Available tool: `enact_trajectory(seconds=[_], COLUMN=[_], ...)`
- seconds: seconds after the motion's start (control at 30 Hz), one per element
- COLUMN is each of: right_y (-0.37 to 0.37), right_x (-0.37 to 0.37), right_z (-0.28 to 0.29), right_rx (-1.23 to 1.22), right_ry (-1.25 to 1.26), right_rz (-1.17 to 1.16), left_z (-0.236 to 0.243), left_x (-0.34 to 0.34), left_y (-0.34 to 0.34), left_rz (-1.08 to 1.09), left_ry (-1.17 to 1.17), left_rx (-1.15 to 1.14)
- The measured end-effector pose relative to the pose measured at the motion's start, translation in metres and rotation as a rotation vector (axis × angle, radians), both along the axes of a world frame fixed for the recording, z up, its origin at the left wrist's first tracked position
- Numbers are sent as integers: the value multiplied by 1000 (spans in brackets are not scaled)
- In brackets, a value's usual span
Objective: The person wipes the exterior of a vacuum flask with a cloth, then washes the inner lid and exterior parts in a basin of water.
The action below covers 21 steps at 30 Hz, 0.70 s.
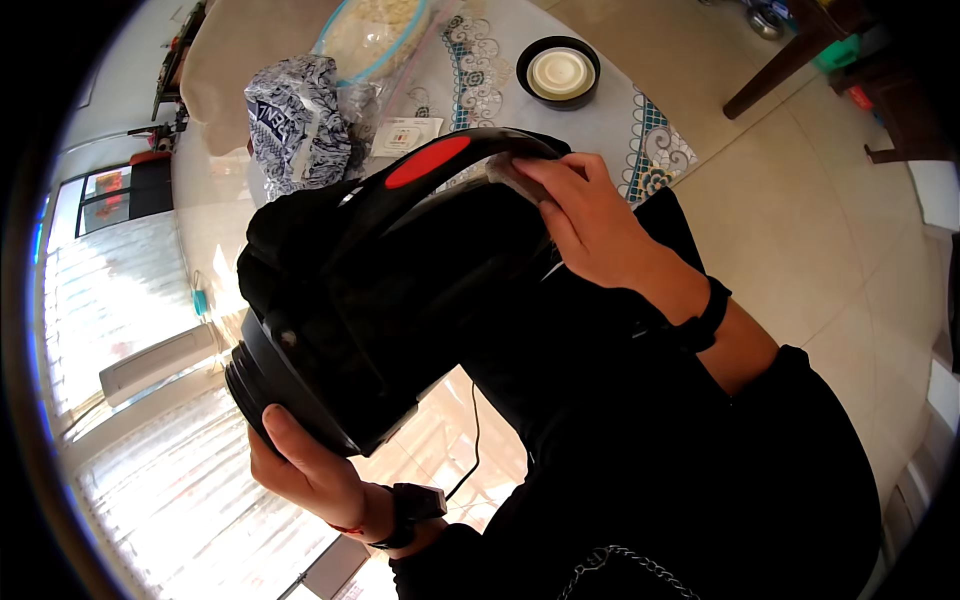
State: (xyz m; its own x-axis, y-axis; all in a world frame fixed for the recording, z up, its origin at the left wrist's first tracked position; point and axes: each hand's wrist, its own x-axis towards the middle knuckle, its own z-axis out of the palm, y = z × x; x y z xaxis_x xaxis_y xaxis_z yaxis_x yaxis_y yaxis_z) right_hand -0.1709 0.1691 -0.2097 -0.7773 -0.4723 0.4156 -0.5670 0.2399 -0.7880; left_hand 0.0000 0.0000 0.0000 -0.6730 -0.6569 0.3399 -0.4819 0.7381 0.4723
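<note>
A large black jug-like vessel [400, 290] lies tilted across the front of my body. It has a ribbed, threaded end [262, 395] at the left and a red oval [428, 163] on its curved handle-like part. My left hand [310, 475] grips the threaded end, thumb on top and fingers underneath. At the other end, my right hand [590, 215] presses a greyish cloth [515, 178] against the vessel, fingers bent over it. A round black lid [559, 72] with a white centre sits on the table beyond.
The table [500, 40] has a pale cover with a patterned border. On it are a blue-and-white patterned bag [298, 125], a clear bag with pale contents and a blue rim [375, 35], and a small white packet [407, 136]. A dark wooden leg [780, 75] stands at the right.
</note>
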Motion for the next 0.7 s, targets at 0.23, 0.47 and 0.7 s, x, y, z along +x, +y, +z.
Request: enact_trajectory(seconds=[0.23,0.47,0.7], right_y=[-12,5,2], right_x=[-22,-2,-12], right_z=[-1,-1,-8], right_rx=[107,212,55], right_ry=[-99,-67,25], right_rz=[47,-18,-9], left_z=[-4,1,3], left_x=[-19,-26,-20], left_y=[14,14,8], left_rz=[31,-1,-16], left_ry=[93,99,10], left_rx=[17,-23,39])
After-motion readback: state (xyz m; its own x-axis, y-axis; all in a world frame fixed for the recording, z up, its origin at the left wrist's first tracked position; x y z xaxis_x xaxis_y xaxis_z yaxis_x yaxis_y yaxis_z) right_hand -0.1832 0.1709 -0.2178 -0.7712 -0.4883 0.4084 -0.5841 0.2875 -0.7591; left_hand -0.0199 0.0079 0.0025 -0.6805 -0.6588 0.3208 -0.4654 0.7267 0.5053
